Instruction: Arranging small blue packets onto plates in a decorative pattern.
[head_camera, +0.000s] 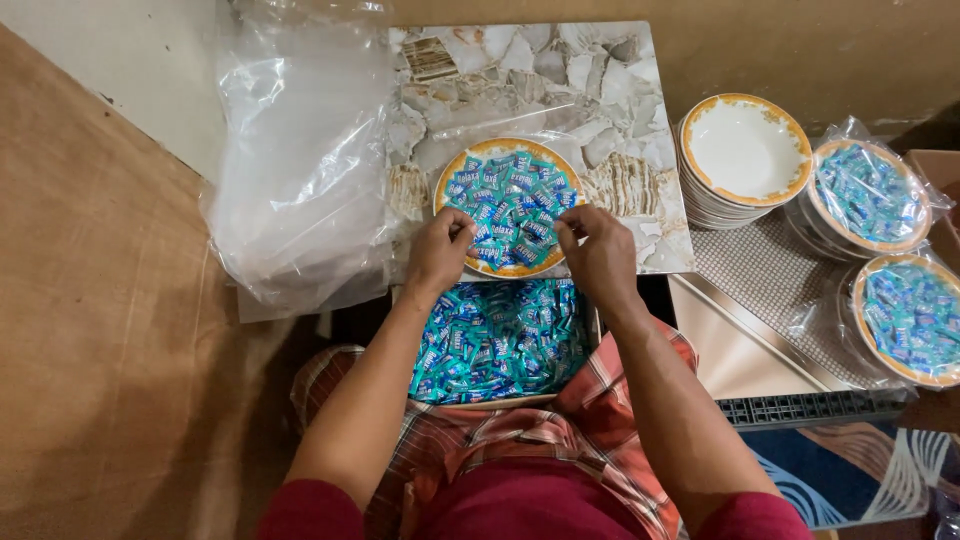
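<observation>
Hands meet over a round white plate with an orange-yellow rim (449, 178), which is heaped with small blue and teal wrapped sweets (512, 205) and sits on a marble-patterned tabletop (520, 75). The left hand (438, 250) rests at the plate's near-left edge, its fingers curled in and the fingertips pressed down among the sweets — whether it pinches one of them cannot be told. The right hand (600, 250) is at the near-right edge, fingers likewise bent, thumb and forefinger drawn together on the wrappers there.

Just below the plate, in the person's lap, lies an open box full of the same blue and teal sweets (495, 340), resting on a red-and-white checked cloth (600, 420).

To the left of the plate, a pile of clear plastic bags (300, 170) hangs over the table's edge. To the right stands a stack of empty white plates with orange-yellow rims (745, 155) — beside it, two filled plates wrapped in clear plastic, one farther (868, 195) and one nearer (912, 318), both on a perforated metal surface (760, 270).
</observation>
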